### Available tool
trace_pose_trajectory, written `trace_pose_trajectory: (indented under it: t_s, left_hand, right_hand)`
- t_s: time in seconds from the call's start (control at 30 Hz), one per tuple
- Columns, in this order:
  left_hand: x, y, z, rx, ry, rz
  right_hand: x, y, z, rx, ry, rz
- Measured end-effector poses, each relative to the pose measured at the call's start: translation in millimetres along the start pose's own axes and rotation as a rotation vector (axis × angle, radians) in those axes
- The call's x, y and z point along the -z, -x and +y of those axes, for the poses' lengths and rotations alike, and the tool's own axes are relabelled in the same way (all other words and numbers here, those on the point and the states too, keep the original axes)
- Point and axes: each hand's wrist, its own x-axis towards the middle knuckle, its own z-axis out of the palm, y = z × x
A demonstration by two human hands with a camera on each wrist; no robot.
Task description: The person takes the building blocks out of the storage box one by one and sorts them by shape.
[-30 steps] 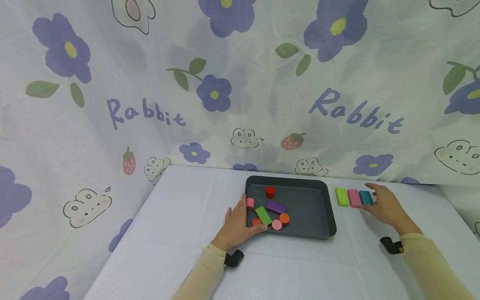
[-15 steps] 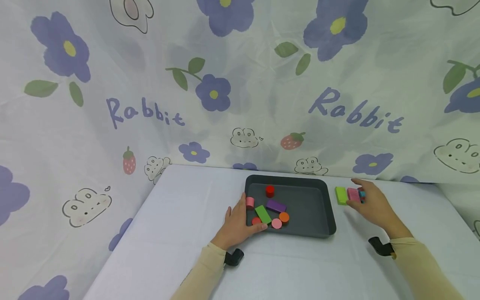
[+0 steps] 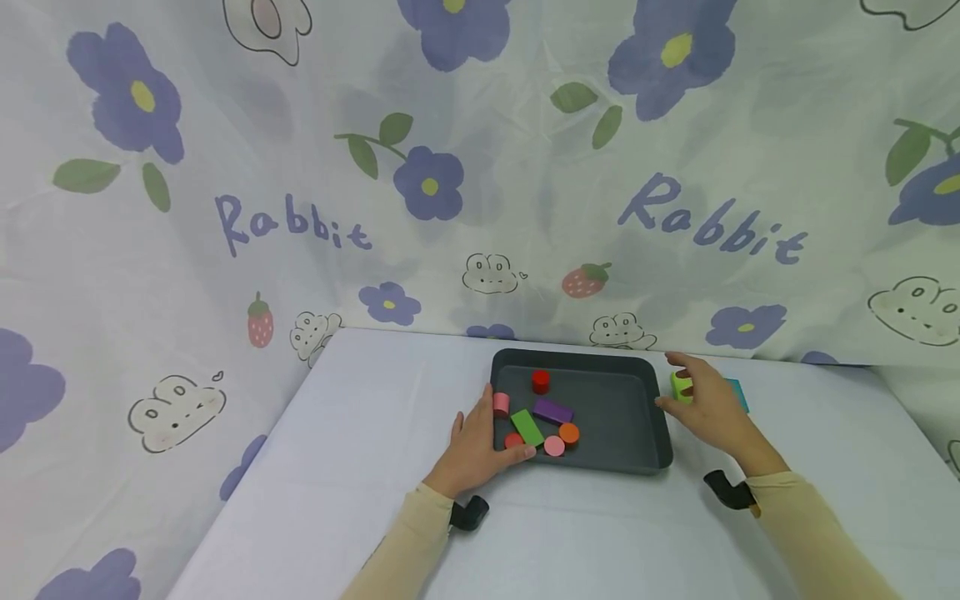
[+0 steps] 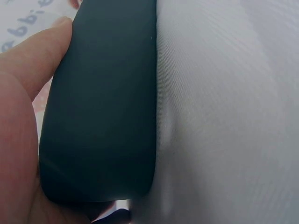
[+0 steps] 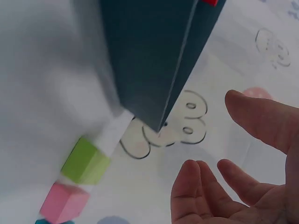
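My left hand [image 3: 471, 450] holds the near left corner of a dark grey baking tray [image 3: 615, 425]. Its thumb lies over the front rim and its fingers run along the left side; the left wrist view shows the thumb [image 4: 49, 51] against the tray wall [image 4: 103, 102]. My right hand [image 3: 708, 408] hovers just off the tray's right rim, thumb and fingers spread, with nothing between them. Beside and under it stand a lime green block [image 5: 86, 161], a pink block [image 5: 64, 202] and a blue block [image 3: 738, 393], the pink one hidden in the head view.
Inside the tray lie a green block [image 3: 527, 427], a purple block [image 3: 553, 411], a red cylinder [image 3: 541, 382], a pink cylinder [image 3: 501, 405] and round orange [image 3: 569, 433], pink and red pieces. A patterned curtain [image 3: 420, 275] rises behind the white table [image 3: 390, 417].
My right hand has moved left from over the blue block, past the pink one, to between the green block and the tray's right rim. The left hand and tray stay put.
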Motion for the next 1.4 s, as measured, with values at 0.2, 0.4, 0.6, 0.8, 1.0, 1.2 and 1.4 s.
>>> trace_pose_trajectory:
  t_s: [0.2,0.4,0.6,0.8,1.0,1.2,1.4]
  left_hand:
    - [0.1,1.3,-1.7,-0.012,0.0,0.0]
    - [0.9,3.4,-3.6,-0.015,-0.004,-0.007]
    - [-0.2,4.0,-5.4,-0.014,-0.012,-0.004]
    - [-1.4,4.9,-8.0,-0.019,-0.007,-0.005]
    - [-2.0,5.6,-8.6,-0.011,0.0,-0.006]
    - [-2.2,5.8,-7.7,-0.009,0.004,-0.009]
    - [-1.1,5.2,-5.8,-0.014,-0.003,-0.006]
  right_hand:
    - [-11.9,0,-15,0.014,-0.004,-0.013]
    - [-24.9,-1,-30,0.037,-0.007,-0.015]
    - [-37.4,-3,-40,0.04,-0.015,-0.042]
    - [-49.8,-4,-49,0.121,-0.034,-0.04]
    - [-59.6,-6,-57,0.162,-0.023,-0.064]
    - [-68.6,-9,-61,0.164,-0.009,-0.112]
    - [-74.3,-15,-63,0.166,0.001,-0.155]
